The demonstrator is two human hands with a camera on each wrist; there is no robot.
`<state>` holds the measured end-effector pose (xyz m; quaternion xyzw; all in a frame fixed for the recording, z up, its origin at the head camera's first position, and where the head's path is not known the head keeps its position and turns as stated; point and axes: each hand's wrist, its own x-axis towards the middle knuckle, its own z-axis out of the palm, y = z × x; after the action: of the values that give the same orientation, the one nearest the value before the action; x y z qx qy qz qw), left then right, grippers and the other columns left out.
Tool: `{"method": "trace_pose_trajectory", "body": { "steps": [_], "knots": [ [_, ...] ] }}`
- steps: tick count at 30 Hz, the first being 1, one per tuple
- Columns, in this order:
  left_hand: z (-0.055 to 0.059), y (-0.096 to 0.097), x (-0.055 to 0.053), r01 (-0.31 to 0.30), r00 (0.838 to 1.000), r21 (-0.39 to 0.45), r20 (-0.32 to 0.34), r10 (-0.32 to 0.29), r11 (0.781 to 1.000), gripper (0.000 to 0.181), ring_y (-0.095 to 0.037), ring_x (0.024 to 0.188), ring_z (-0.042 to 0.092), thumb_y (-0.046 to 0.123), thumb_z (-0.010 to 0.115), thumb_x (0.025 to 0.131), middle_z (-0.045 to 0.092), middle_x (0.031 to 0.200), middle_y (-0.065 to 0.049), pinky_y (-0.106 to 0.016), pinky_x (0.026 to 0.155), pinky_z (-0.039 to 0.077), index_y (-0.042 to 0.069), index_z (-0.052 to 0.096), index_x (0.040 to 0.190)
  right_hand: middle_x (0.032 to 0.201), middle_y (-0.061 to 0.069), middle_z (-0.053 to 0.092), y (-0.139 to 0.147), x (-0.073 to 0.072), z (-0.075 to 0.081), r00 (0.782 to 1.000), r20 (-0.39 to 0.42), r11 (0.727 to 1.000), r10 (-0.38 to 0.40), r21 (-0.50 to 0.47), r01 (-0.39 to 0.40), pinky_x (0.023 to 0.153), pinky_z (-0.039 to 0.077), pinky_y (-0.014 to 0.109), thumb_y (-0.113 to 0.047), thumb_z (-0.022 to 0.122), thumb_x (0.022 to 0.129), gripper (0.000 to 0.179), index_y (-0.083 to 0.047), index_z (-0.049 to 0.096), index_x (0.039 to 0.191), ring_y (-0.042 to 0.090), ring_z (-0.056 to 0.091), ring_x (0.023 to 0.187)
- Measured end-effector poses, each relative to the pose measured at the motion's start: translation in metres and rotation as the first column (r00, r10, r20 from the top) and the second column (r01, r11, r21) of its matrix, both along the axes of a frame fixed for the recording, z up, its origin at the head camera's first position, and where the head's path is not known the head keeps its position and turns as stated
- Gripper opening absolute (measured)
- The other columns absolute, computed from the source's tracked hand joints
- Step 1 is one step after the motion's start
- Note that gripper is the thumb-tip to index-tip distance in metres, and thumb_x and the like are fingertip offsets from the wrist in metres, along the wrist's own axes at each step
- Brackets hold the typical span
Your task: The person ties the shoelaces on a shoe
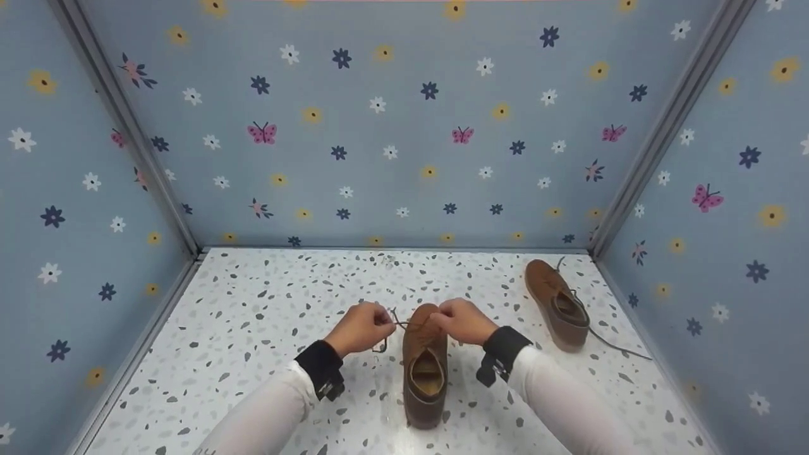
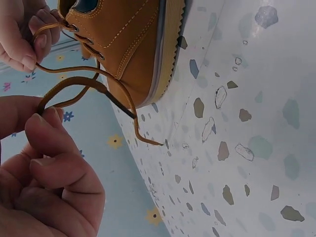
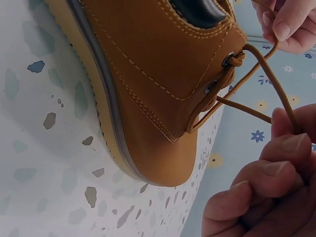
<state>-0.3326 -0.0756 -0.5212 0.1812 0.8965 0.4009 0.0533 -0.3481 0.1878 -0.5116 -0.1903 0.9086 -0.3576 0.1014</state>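
Observation:
A brown lace-up shoe (image 1: 425, 411) stands on the speckled surface, its toe pointing away from me. Left of its toe, my left hand (image 1: 362, 327) pinches a brown shoelace (image 2: 66, 84) between thumb and fingertips, and the lace's dark tip hangs free past the fingers. On the other side, close at the toe, my right hand (image 1: 466, 321) pinches lace too; in the right wrist view a strand of lace (image 3: 269, 69) runs from the top eyelet to its fingertips. Lace stretches between both hands above the toe. The right hand's remaining fingers are curled.
A second brown shoe (image 1: 567, 338) stands at the back right, its loose lace (image 1: 616, 346) trailing toward the right wall. Blue panels (image 1: 392, 126) with flowers and butterflies enclose the white speckled surface (image 1: 265, 297) at the back, left and right.

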Motion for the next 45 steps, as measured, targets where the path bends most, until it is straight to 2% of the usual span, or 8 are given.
{"method": "trace_pose_trajectory", "body": {
  "steps": [8,13,19,24,29,34,41,45],
  "knots": [
    [0.007,0.002,0.006,0.016,1.0,0.037,0.014,-0.016,0.999,0.013,-0.008,0.066,0.059,0.018,0.071,0.093,0.072,0.079,0.001,-0.027,0.066,0.051,0.011,0.077,0.083,0.057,-0.008,0.039,0.0,0.0,0.001,1.0,-0.009,1.0,-0.027,0.007,0.027,0.051,0.037,0.026,-0.019,0.053,0.102,0.041,-0.021,0.043,0.063,0.01,0.041,0.047],
    [0.01,0.002,0.01,0.025,0.997,0.087,0.064,-0.031,0.996,0.014,-0.008,0.063,0.063,0.018,0.071,0.093,0.072,0.077,0.0,-0.025,0.063,0.051,0.009,0.077,0.084,0.058,-0.007,0.04,0.001,-0.001,0.001,1.0,-0.011,1.0,-0.019,0.011,0.019,0.052,0.036,0.026,-0.018,0.054,0.102,0.041,-0.02,0.044,0.062,0.01,0.041,0.049],
    [0.013,0.003,0.015,0.065,0.99,0.149,0.115,-0.082,0.987,0.016,-0.015,0.066,0.067,0.02,0.071,0.095,0.073,0.079,-0.002,-0.025,0.062,0.053,0.008,0.078,0.088,0.061,-0.006,0.045,0.001,-0.001,0.001,1.0,-0.004,1.0,-0.023,0.013,0.023,0.051,0.041,0.026,-0.017,0.054,0.103,0.038,-0.019,0.049,0.065,0.01,0.045,0.049],
    [0.011,0.009,0.018,0.114,0.981,0.184,0.137,-0.14,0.976,0.015,-0.008,0.062,0.059,0.022,0.072,0.094,0.069,0.077,0.006,-0.025,0.061,0.05,0.009,0.079,0.09,0.061,-0.006,0.046,0.001,-0.004,0.002,1.0,-0.022,1.0,-0.022,0.017,0.022,0.052,0.039,0.026,-0.016,0.055,0.102,0.037,-0.018,0.05,0.066,0.011,0.045,0.049],
    [0.008,0.015,0.023,0.14,0.965,0.214,0.192,-0.182,0.967,0.015,-0.009,0.063,0.061,0.023,0.076,0.093,0.073,0.08,0.004,-0.024,0.06,0.052,0.008,0.079,0.09,0.061,-0.006,0.047,0.0,-0.005,0.004,0.999,-0.032,0.999,-0.028,0.022,0.029,0.054,0.038,0.026,-0.014,0.057,0.101,0.036,-0.018,0.051,0.066,0.011,0.044,0.052],
    [0.007,0.022,0.027,0.13,0.949,0.238,0.251,-0.191,0.962,0.015,-0.006,0.058,0.057,0.024,0.078,0.091,0.07,0.075,0.007,-0.023,0.055,0.048,0.01,0.078,0.087,0.059,-0.006,0.043,0.001,-0.006,0.004,0.999,-0.04,1.0,-0.007,0.024,0.008,0.057,0.036,0.027,-0.013,0.057,0.101,0.036,-0.018,0.051,0.066,0.011,0.041,0.053],
    [0.005,0.026,0.03,0.114,0.935,0.281,0.293,-0.199,0.953,0.017,-0.006,0.055,0.053,0.025,0.079,0.091,0.066,0.071,0.002,-0.022,0.052,0.044,0.008,0.079,0.089,0.057,-0.007,0.038,0.004,-0.01,0.003,0.999,-0.031,0.999,-0.012,0.037,0.013,0.055,0.034,0.026,-0.017,0.057,0.101,0.039,-0.02,0.046,0.064,0.011,0.037,0.051],
    [0.002,0.028,0.03,0.112,0.928,0.296,0.31,-0.206,0.949,0.017,-0.005,0.054,0.052,0.025,0.079,0.091,0.064,0.068,0.006,-0.021,0.052,0.043,0.008,0.079,0.089,0.057,-0.008,0.037,0.005,-0.011,0.002,0.999,-0.036,0.999,-0.001,0.042,0.002,0.056,0.034,0.026,-0.021,0.057,0.104,0.042,-0.02,0.046,0.063,0.011,0.036,0.051]
  ]
}}
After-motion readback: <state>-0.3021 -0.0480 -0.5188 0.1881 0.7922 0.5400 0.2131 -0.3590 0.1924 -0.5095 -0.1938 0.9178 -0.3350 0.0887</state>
